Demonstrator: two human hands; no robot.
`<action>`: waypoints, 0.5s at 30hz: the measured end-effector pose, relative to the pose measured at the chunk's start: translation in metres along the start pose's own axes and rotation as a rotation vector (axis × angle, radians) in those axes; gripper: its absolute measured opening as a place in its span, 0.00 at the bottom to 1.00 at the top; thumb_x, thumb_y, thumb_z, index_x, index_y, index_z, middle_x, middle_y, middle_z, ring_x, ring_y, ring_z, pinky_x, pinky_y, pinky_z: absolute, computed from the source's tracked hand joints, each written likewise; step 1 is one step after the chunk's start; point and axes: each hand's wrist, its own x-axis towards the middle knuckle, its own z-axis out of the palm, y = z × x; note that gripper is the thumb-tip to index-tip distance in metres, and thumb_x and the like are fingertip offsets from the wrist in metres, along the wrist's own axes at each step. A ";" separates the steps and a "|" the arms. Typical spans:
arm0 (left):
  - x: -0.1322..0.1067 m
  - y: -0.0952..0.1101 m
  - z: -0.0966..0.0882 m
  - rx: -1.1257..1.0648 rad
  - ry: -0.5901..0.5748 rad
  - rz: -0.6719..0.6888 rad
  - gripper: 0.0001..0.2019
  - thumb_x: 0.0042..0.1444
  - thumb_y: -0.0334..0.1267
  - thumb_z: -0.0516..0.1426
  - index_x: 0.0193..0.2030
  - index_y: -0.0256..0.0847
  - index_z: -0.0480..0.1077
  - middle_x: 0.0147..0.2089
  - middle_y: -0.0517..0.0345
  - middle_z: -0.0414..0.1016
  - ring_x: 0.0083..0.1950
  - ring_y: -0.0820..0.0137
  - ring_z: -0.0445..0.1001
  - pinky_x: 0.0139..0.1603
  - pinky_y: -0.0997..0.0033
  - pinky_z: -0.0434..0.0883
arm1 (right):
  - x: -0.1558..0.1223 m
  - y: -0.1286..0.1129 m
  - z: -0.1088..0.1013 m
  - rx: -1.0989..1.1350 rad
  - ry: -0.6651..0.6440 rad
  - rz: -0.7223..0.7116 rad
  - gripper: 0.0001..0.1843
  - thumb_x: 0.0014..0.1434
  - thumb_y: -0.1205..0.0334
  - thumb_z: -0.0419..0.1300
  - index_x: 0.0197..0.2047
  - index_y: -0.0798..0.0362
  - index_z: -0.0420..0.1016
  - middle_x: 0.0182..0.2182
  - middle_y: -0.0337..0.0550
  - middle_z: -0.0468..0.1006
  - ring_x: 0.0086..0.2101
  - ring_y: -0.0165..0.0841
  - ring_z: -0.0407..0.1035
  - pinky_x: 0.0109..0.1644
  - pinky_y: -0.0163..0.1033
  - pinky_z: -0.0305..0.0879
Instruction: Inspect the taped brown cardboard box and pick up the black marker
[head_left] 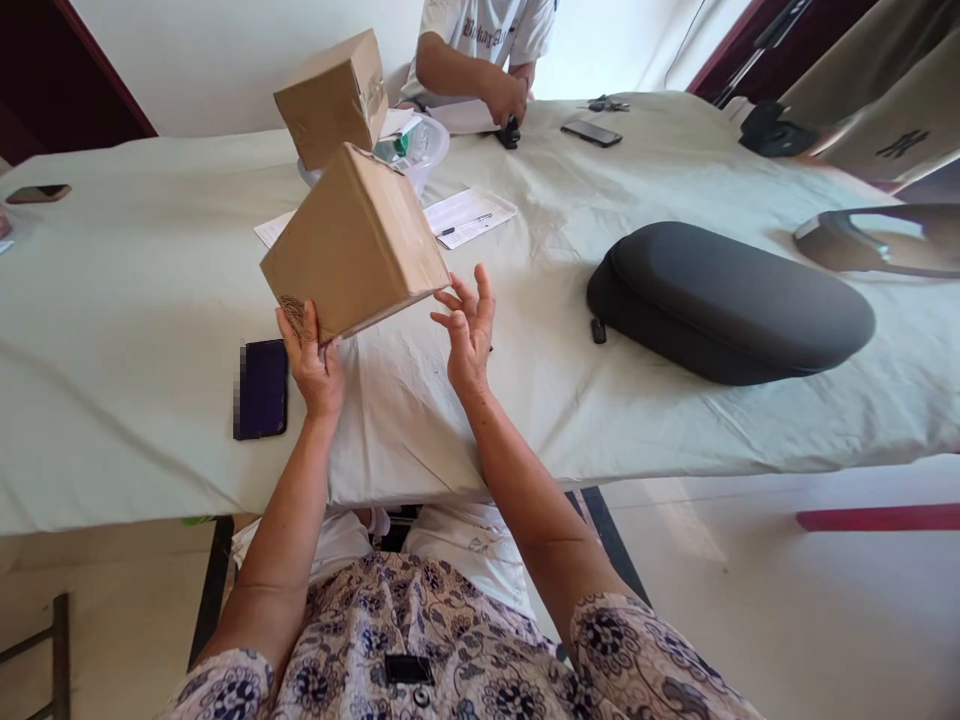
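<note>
My left hand [313,362] holds a brown cardboard box [352,242] up from below, tilted on one corner above the table. Tape runs along the box's edges. My right hand [469,335] is raised beside the box's lower right corner with its fingers spread, a little apart from the cardboard and holding nothing. Under my left hand, a dark blue phone [262,389] lies face down on the cloth-covered table [150,330].
A second cardboard box [331,99] rests on a clear plastic bowl [412,150] beyond papers and a pen [465,222]. A black zip case [724,303] lies to the right. At the far side, a co-worker's hand [506,98] holds a small black object near a phone [591,133].
</note>
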 end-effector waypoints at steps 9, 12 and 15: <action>0.004 0.008 0.001 0.053 -0.060 0.028 0.26 0.60 0.48 0.65 0.65 0.49 0.74 0.85 0.56 0.40 0.86 0.55 0.34 0.83 0.52 0.41 | 0.002 0.005 0.000 0.018 -0.056 0.037 0.54 0.52 0.16 0.51 0.75 0.32 0.51 0.72 0.46 0.62 0.64 0.45 0.65 0.59 0.50 0.74; 0.003 0.007 0.002 0.041 -0.073 0.015 0.27 0.58 0.48 0.66 0.64 0.51 0.74 0.84 0.57 0.42 0.85 0.54 0.37 0.83 0.53 0.43 | 0.005 0.008 -0.001 0.011 -0.003 0.067 0.47 0.54 0.20 0.56 0.70 0.34 0.62 0.69 0.45 0.66 0.63 0.44 0.66 0.61 0.50 0.73; 0.002 0.003 0.002 0.018 -0.072 0.004 0.28 0.58 0.47 0.67 0.66 0.50 0.73 0.83 0.53 0.46 0.85 0.53 0.42 0.82 0.52 0.47 | 0.010 0.012 -0.003 0.064 0.023 0.098 0.40 0.56 0.25 0.60 0.65 0.36 0.68 0.64 0.43 0.71 0.59 0.41 0.70 0.59 0.48 0.75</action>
